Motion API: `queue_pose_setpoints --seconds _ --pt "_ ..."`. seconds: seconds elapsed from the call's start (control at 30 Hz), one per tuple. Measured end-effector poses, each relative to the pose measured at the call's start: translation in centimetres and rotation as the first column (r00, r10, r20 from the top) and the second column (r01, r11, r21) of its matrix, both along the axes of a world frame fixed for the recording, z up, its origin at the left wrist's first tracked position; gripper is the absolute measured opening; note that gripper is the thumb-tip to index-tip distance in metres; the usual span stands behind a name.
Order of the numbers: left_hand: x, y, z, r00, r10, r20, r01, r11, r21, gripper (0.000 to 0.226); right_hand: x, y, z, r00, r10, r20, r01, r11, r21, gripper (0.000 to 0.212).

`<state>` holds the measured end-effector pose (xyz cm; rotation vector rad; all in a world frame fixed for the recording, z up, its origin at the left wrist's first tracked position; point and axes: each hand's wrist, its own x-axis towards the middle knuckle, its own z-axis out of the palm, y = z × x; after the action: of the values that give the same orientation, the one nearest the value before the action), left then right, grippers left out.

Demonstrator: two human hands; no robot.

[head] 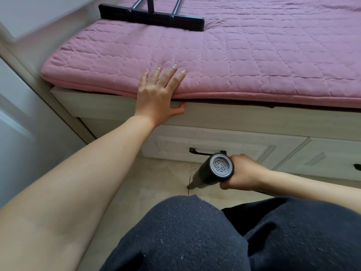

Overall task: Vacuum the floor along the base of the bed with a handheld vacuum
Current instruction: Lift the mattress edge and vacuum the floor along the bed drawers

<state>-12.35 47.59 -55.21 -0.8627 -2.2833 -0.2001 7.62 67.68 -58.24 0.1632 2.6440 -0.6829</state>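
Right hand (241, 173) grips the vacuum (213, 171), nozzle seemingly touching floor (152, 184) beside the drawer (214, 143); left hand (158, 92) lies flat, fingers spread, on the mattress edge (254, 96).

The black stand (151, 15) on the bed (254, 55) is cut off by the top edge; the vacuum (213, 173) hides its nozzle tip.

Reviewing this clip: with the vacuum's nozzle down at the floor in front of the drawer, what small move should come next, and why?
Probably slide the handheld vacuum sideways along the floor, close to the drawer front. The right hand grips its body with the nozzle tip angled down at a tile seam, specks show nearby, and the left hand rests on the pink mattress pad for support.
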Motion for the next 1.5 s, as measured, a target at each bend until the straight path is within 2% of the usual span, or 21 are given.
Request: queue_pose_setpoints --seconds 0.23,0.43,0.6,0.7,0.97,1.13,1.27,1.4,1.5 --pt "0.1 -0.1 0.2 0.999 0.009 0.036 -0.008 1.000 -0.028 0.082 0.9 0.4 0.4 0.999 -0.035 -0.004 0.035 0.998 -0.047 0.023" --pt "0.1 -0.1 0.2 0.999 0.017 0.042 -0.015 0.999 -0.037 0.081 1.2 1.5 -0.2 0.998 -0.065 -0.004 0.065 0.998 -0.026 0.018" --pt "0.4 0.1 0.2 0.999 0.028 0.039 -0.027 1.000 -0.007 0.082 1.2 2.3 -0.6 0.997 -0.073 -0.005 0.073 0.997 -0.011 0.027" --pt "0.9 0.6 0.0 0.997 0.071 0.041 -0.071 0.997 0.001 0.085 1.1 2.5 -0.8 0.998 -0.059 -0.013 0.059 0.998 0.005 0.024" --pt "1.4 1.9 -0.7 0.980 0.076 -0.181 -0.086 0.995 -0.050 0.081 0.0 2.2 -1.3 0.997 -0.068 -0.034 0.069 0.997 0.023 0.023" --pt "1.1 2.7 -0.6 0.972 0.061 -0.228 -0.080 0.994 -0.075 0.079 -0.7 2.4 -1.5 0.997 -0.074 -0.032 0.075 0.997 0.022 0.025" --pt "1.2 4.5 -0.1 0.965 -0.019 -0.262 0.000 0.997 -0.072 0.076 -0.7 2.5 -1.6 0.996 -0.079 -0.032 0.080 0.997 0.016 0.025" --pt "1.3 6.4 0.1 0.962 -0.035 -0.270 0.006 0.994 -0.107 0.085 -0.7 2.6 -1.7 0.997 -0.073 -0.036 0.073 0.997 0.011 0.024" --pt "1.2 6.7 -0.4 0.962 -0.031 -0.271 0.014 0.998 -0.063 0.082 -0.6 2.6 -1.8 0.997 -0.060 -0.038 0.061 0.998 0.016 0.024"
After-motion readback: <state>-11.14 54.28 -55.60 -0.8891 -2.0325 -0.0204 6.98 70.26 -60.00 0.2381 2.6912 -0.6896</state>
